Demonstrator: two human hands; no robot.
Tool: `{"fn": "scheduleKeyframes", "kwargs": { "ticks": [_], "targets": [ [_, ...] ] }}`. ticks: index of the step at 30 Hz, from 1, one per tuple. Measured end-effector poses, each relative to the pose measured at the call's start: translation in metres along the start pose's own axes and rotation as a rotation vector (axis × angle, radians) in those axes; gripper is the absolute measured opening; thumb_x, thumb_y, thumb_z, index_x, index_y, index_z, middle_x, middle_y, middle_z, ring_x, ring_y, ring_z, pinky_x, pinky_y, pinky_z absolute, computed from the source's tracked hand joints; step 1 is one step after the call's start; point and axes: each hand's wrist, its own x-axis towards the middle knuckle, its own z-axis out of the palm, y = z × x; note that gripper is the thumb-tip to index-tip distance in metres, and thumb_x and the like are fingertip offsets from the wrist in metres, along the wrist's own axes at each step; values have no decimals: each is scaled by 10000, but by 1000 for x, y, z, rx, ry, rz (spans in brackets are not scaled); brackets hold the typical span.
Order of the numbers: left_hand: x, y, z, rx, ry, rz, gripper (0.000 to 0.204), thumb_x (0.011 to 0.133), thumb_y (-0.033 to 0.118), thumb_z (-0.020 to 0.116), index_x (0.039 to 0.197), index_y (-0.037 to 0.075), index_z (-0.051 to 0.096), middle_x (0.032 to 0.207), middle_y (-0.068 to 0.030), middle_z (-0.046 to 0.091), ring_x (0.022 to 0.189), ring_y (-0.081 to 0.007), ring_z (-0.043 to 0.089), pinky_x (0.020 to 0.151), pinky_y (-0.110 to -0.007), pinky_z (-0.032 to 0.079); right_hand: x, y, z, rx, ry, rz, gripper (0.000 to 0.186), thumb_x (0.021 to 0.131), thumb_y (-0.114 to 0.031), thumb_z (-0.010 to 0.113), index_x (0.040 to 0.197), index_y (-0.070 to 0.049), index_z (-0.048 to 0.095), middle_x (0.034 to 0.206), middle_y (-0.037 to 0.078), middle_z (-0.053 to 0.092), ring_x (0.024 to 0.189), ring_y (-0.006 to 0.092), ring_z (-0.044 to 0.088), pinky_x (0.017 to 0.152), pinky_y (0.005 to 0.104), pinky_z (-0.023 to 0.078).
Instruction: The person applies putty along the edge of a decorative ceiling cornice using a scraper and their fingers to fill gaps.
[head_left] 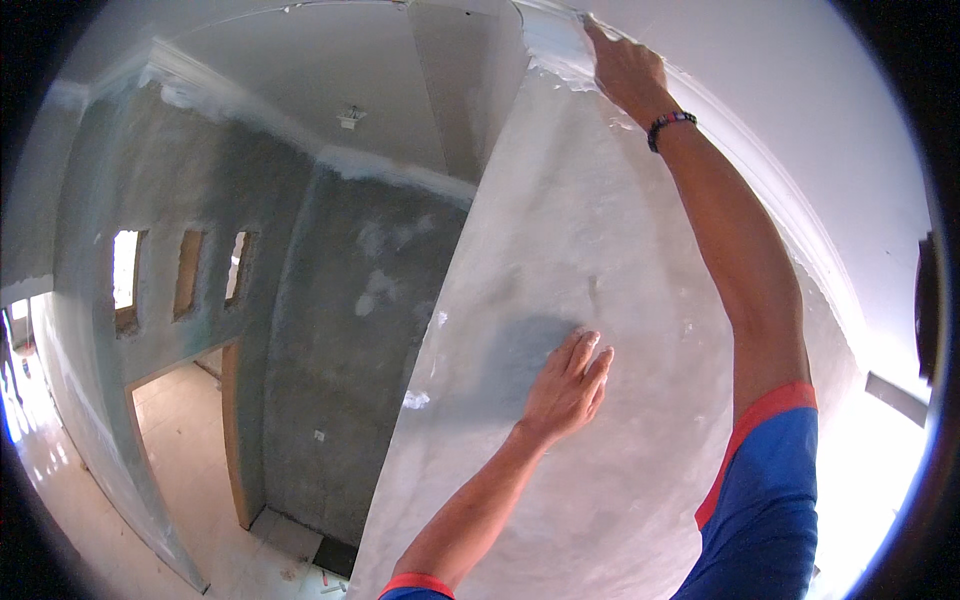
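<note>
My left hand [568,385] lies against the grey plastered wall [620,230], its fingers stretched out and slightly apart, with nothing in it. The fingertips look dusted with white. Overhead, my right hand [630,72] reaches up to the white cornice [775,170] where the wall meets the ceiling. One finger points along the moulding near its end, while the others are curled in. Whatever they may hold is hidden. A dark beaded bracelet [672,124] circles the right wrist. Rough white filler [560,62] edges the cornice just beside that hand.
Left of the wall's edge, the room drops to a pale floor [110,500] far below. A wood-framed doorway [237,440] and narrow window openings [187,272] pierce the far wall. A small white fitting [350,118] hangs from the ceiling [300,60]. Bright light comes from the lower right.
</note>
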Motion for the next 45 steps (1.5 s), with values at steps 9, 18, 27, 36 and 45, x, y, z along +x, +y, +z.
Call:
{"fn": "scheduleKeyframes", "kwargs": {
  "ticks": [9, 18, 27, 36, 45],
  "targets": [
    [2, 2, -2, 46, -19, -11, 394, 876, 128, 596, 1247, 65, 479, 1283, -218, 460, 1210, -403, 475, 944, -507, 460, -70, 77, -8, -183, -175, 60, 579, 909, -81, 448, 1465, -115, 290, 847, 197, 683, 778, 323, 697, 679, 461, 578],
    [2, 2, -5, 71, -6, -3, 363, 862, 151, 616, 1203, 58, 534, 1270, -191, 476, 1203, -380, 478, 938, -483, 464, -85, 79, -29, -44, -144, -61, 559, 917, -165, 528, 1438, -103, 336, 945, 198, 686, 787, 320, 687, 734, 437, 578],
    [-3, 0, -5, 33, 18, -27, 374, 867, 169, 618, 1215, 61, 536, 1317, -178, 461, 1230, -343, 467, 976, -458, 437, 21, -40, -18, 1628, -482, 159, 390, 925, -170, 547, 1296, -66, 487, 730, -21, 514, 534, 48, 373, 424, 188, 268],
    [-5, 1, -3, 18, -7, -53, 325, 887, 180, 592, 1182, 50, 549, 1314, -190, 476, 1270, -353, 445, 1001, -481, 426, 42, -34, 17, 1551, -419, 249, 438, 896, -143, 556, 1321, -65, 485, 682, -39, 457, 527, 42, 371, 416, 201, 245],
    [-6, 0, -2, 5, -15, -55, 335, 890, 166, 591, 1198, 45, 538, 1331, -202, 461, 1283, -356, 430, 1008, -468, 426, 41, -39, 29, 549, -293, -10, 576, 882, -193, 580, 1424, -178, 384, 924, 149, 645, 816, 283, 610, 721, 404, 484]
  ]
}}
